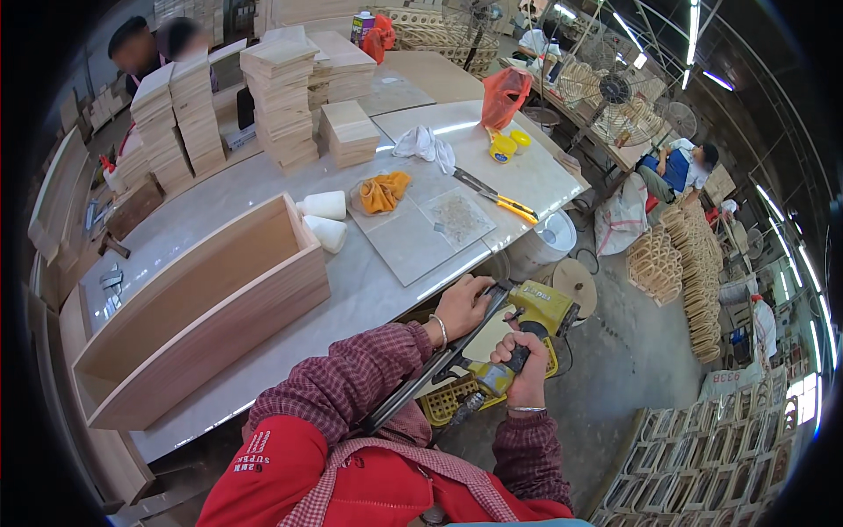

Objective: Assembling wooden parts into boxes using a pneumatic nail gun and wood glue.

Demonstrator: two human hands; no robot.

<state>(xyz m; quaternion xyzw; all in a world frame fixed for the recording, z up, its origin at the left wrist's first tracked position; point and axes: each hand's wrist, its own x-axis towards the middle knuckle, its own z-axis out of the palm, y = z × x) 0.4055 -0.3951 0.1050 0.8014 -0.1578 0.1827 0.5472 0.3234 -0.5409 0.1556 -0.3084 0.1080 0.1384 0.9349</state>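
In front of my body, over the table's near edge, is a yellow nail gun (537, 306) with a long dark metal rail (413, 385) running down toward my lap. My right hand (527, 362) is wrapped round its dark grip. At the rail's upper end my left hand (465, 307) is closed, fingers bent over the rail; whether a small piece is in them is hidden. A hose fitting (471, 404) shows at the tool's lower end. Below is a yellow plastic crate (439, 408), partly covered by the tool. To the left, a long open wooden box (206, 338) lies on the table.
On the table (369, 303) are two white bottles (325, 205), an orange cloth (384, 191), a clear bag of small pieces (458, 218), a yellow utility knife (516, 209) and stacked boards (279, 101). A white bucket (546, 239) stands beyond the edge. Other people work farther off.
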